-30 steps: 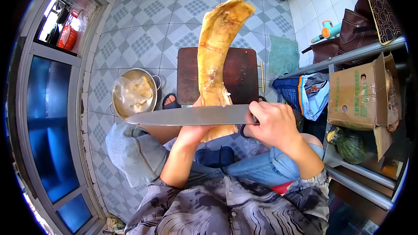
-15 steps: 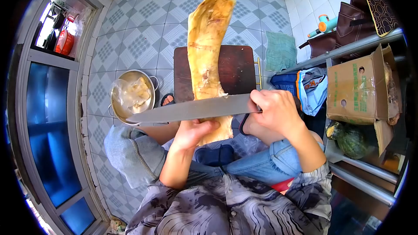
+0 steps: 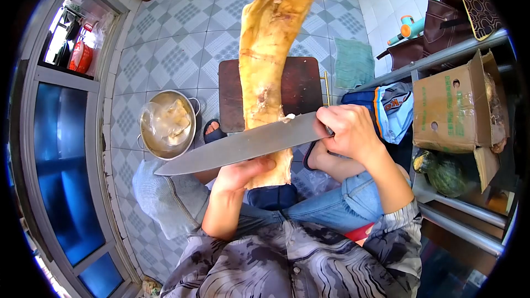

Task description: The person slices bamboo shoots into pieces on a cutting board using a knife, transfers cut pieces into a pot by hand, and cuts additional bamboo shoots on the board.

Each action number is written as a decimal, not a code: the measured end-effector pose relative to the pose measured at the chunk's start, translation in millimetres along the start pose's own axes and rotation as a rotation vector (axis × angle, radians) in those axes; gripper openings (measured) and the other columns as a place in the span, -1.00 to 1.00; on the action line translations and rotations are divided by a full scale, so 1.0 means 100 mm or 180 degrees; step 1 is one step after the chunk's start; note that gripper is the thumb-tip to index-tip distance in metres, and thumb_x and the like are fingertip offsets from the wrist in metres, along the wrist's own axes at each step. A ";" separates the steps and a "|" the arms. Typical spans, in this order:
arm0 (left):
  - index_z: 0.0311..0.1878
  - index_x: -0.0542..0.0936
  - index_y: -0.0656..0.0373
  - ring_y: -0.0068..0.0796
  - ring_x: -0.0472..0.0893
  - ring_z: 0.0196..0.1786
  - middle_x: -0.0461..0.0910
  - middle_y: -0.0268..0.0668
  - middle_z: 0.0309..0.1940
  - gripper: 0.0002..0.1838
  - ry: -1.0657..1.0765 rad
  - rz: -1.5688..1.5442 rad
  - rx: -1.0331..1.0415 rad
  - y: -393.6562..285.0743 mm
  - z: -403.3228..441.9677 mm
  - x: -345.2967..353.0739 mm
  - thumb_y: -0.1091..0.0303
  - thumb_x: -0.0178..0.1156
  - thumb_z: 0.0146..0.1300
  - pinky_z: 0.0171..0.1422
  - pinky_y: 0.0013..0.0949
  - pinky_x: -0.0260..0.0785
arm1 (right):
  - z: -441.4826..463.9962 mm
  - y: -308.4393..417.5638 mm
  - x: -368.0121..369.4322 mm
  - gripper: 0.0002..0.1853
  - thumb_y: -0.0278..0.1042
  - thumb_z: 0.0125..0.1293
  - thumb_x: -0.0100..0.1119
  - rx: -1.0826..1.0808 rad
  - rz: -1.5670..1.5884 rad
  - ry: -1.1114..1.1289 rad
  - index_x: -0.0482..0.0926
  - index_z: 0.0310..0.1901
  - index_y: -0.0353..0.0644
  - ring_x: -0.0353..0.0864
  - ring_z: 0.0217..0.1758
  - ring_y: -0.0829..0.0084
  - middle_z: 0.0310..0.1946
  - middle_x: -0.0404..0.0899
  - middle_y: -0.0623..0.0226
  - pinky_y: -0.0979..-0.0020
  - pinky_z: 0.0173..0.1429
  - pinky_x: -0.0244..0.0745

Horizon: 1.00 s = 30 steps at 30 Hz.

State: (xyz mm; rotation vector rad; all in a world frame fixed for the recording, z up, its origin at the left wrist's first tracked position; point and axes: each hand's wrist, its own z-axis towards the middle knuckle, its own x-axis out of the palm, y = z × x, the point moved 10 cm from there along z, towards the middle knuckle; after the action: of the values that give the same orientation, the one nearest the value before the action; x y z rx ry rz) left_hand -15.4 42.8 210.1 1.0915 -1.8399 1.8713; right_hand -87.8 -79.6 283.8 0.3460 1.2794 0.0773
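My right hand (image 3: 349, 132) is wrapped round the handle of a large kitchen knife (image 3: 232, 149), whose blade points left and lies across a long yellowish slab (image 3: 265, 58) that looks like animal skin or hide. The slab stretches away from me, curved, with its far end raised. My left hand (image 3: 237, 179) grips its near end, thumb on top, just below the blade. A small pale scrap (image 3: 288, 117) clings at the blade's upper edge. Beneath the slab stands a dark red wooden stool (image 3: 306, 85).
Left of the stool, a metal pot (image 3: 190, 111) on the tiled floor holds a plastic bag (image 3: 157, 118) and pale pieces. At right, a metal rack carries a cardboard box (image 3: 444, 107) and a green squash (image 3: 447, 177). A teal cloth (image 3: 353, 63) lies near the wall.
The knife's tip has swung down toward me, so the blade is more slanted. The slab's far end has risen and shifted slightly right. Both hands keep their hold.
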 end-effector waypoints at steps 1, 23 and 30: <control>0.17 0.36 0.35 -0.28 0.49 0.10 0.48 -0.15 0.03 -0.40 0.0006 0.0000 0.0001 -0.01 0.00 0.00 0.68 0.14 -0.06 0.18 -0.23 0.36 | 0.00 -0.03 -0.01 -0.85 -0.40 -0.06 0.22 0.0031 0.0036 -0.0079 0.40 -0.54 -0.09 0.53 -0.60 0.26 -0.71 0.43 0.34 0.24 -0.56 0.36; 0.18 0.29 0.38 -0.38 0.58 -0.07 0.51 -0.19 -0.06 -0.31 -0.0149 -0.0327 -0.0215 -0.10 0.00 -0.02 0.60 0.21 -0.14 0.00 -0.34 0.48 | -0.03 -0.33 0.07 -0.87 -0.36 0.02 0.24 0.0977 0.1086 0.0103 0.48 -0.50 -0.16 0.52 -0.57 0.08 -0.67 0.48 0.16 0.22 -0.50 0.36; 0.19 0.29 0.35 -0.37 0.52 0.05 0.46 -0.19 0.02 -0.30 -0.0179 -0.0025 -0.0082 -0.12 -0.01 -0.02 0.64 0.21 -0.15 0.14 -0.32 0.39 | 0.02 -0.08 0.02 -0.84 -0.38 -0.05 0.25 0.0529 0.0295 -0.0066 0.41 -0.52 -0.12 0.54 -0.55 0.14 -0.63 0.52 0.25 0.20 -0.51 0.38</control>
State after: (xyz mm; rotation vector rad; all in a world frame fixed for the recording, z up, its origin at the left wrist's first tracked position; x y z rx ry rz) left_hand -5.8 46.2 217.5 1.1519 -1.8821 1.8251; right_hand -86.5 -86.9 280.5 0.5479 1.2523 0.0459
